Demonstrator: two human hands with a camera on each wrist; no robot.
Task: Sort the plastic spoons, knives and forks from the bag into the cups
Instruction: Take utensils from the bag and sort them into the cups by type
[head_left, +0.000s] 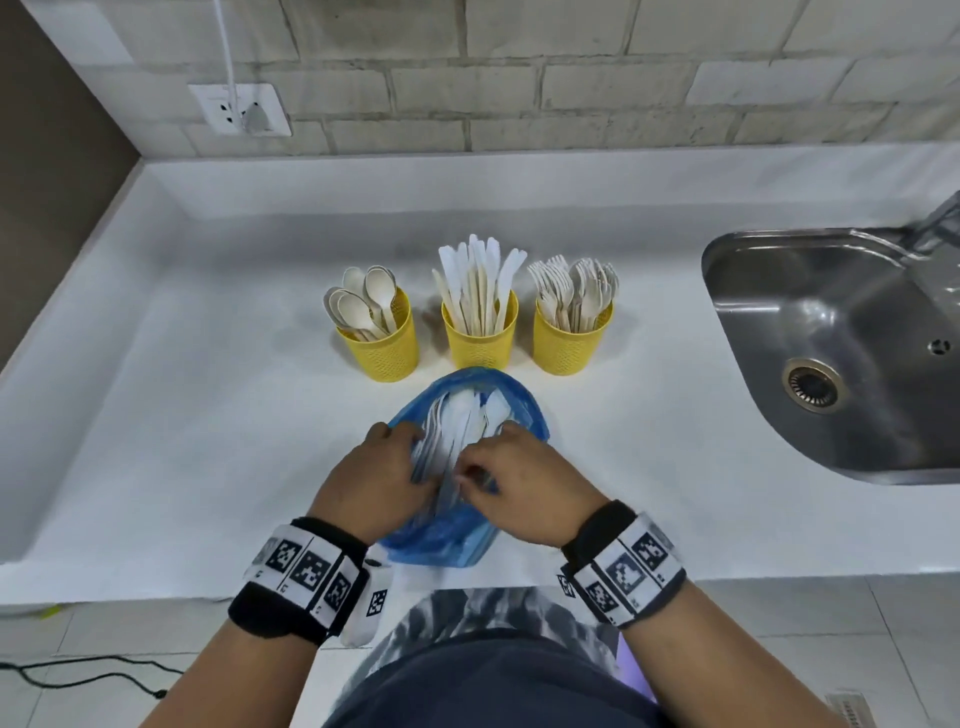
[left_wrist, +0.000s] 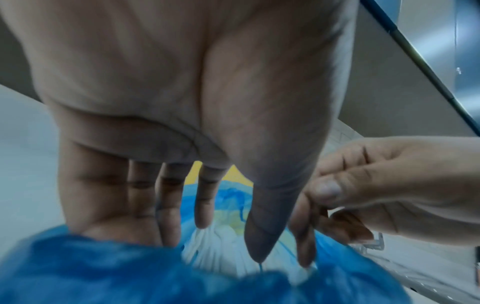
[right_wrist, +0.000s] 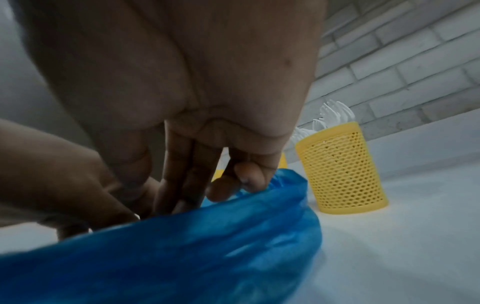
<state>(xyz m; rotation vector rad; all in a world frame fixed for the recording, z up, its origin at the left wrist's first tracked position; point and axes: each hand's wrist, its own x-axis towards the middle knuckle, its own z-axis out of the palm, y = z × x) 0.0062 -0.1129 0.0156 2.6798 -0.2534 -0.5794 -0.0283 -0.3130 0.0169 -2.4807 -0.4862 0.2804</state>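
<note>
The fingers of the left hand (head_left: 382, 467) were kept straight and spread, reaching down into the mouth of the blue bag (head_left: 457, 535); nothing was seen to be pinched by them, and the near-left rim of the plastic was only pressed aside. On the right hand (head_left: 511, 483) the fingers were curled above the white cutlery (head_left: 462, 421). Whether a piece was already held between them could not be told, because the tips were hidden behind the bag fold in the wrist view.

The bag was laid on the white counter (head_left: 208, 415), near the front edge, with its opening turned toward the far side. Just beyond it three yellow mesh cups were placed in a row: the spoon cup (head_left: 387, 348) at the left, the knife cup (head_left: 480, 332) in the middle, the fork cup (head_left: 571, 338) at the right. All three were already well filled. A steel sink (head_left: 841, 358) was set in the counter far to the right.

Judged from this, one more piece was being selected. The step would be done well if the mouth were held open by the left hand, only one handle were pinched, and it were drawn out along its length, so that neighbouring pieces would not be dragged out with it.
</note>
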